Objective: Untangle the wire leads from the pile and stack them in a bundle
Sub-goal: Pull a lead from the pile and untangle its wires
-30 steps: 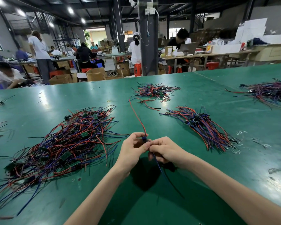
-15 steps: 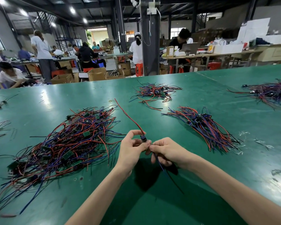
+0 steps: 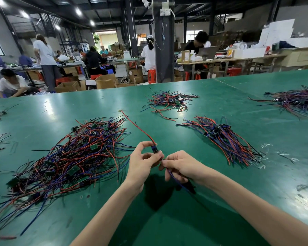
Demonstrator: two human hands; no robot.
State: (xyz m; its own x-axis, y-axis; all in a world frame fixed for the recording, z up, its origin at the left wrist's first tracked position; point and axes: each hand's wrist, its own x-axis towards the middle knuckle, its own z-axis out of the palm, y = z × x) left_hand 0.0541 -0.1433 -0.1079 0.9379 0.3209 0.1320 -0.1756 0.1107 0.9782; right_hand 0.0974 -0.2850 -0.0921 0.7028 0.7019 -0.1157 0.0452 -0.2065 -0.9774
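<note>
Head view is showing one wire lead (image 3: 154, 150) being held between both hands, just above the green table (image 3: 176, 226). Its long axis is running diagonally. The red wire (image 3: 137, 126) is trailing up and away to the left, toward the tangled pile (image 3: 73, 155), and the blue wire (image 3: 174, 178) is dropping down to the right. The left hand (image 3: 140, 162) is pinching the lead's small module between thumb and fingertips. The right hand (image 3: 183, 166), fingers curled, is pinching the blue wire just beside it. The stacked bundle (image 3: 226, 141) is lying to the right and farther off, nearer the right hand. Its wires are slanting much like the lead, so a rightward carry is probably needing little turning.
</note>
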